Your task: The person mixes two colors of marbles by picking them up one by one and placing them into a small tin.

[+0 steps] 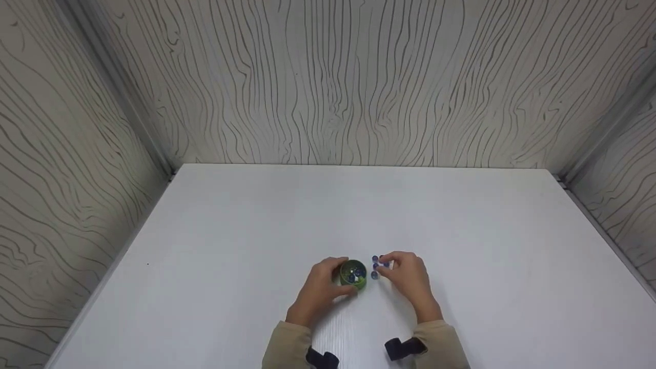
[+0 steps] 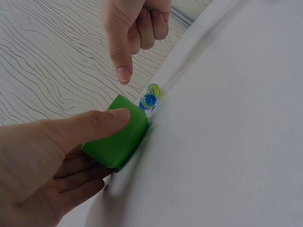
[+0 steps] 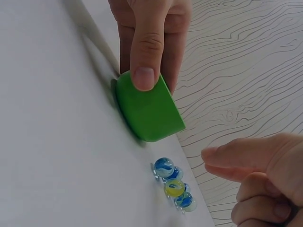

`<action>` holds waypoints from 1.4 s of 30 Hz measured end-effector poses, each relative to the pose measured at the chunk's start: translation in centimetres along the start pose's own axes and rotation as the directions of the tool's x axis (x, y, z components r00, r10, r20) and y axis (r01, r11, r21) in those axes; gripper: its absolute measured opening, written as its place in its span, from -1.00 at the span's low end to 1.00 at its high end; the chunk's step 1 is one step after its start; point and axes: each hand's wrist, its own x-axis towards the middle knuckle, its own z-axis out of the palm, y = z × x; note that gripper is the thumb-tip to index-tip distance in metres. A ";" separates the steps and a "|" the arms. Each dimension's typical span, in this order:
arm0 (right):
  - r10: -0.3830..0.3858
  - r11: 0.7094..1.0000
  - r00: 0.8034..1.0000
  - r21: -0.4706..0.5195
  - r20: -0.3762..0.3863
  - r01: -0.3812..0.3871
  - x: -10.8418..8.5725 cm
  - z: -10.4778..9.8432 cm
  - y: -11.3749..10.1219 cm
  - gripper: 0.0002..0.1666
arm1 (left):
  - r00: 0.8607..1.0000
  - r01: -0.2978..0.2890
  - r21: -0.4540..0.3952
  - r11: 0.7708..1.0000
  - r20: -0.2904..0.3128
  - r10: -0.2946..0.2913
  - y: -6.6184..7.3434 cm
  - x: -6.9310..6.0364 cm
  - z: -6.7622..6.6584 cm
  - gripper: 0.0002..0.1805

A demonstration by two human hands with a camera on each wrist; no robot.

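Gripping the green cup (image 2: 113,142) = L hand (image 1: 319,287): thumb pressed flat on the near wall, fingers curved round the far side. Cup stands on the white table (image 1: 230,220), mouth up, btwn the two hands. Several cup marbles (image 1: 353,275) sit inside, mostly dark blue w/ a bit of green; exact no. unclear.

R hand (image 1: 408,274) is just right of the cup, palm side down, over a small cluster of loose marbles. Thumb & forefinger reach out fairly straight, tips close but slightly apart; other fingers folded in. Can't tell if the tips touch any marble.

Loose cluster lies on the table right beside the cup, approx. in a short row, some touching: a yellow marble (image 3: 174,187), a blue marble (image 3: 164,167) w/ pale swirls, plus more blue & clear ones partly hidden behind.

Both forearms in tan sleeves (image 1: 441,343), each w/ black wrist gear (image 1: 402,348). Pale wall panel (image 1: 333,82) w/ dark wood-grain lines behind the table; similar panels L & R. Tiny dark speck (image 1: 148,264) on table, far L.
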 end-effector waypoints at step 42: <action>0.086 0.995 0.995 -0.061 0.043 -0.084 0.5 0.8 1.1 -0.80 | 1.000 0.022 -0.005 1.000 -0.002 -0.022 0.2 0.0 0.0 -0.31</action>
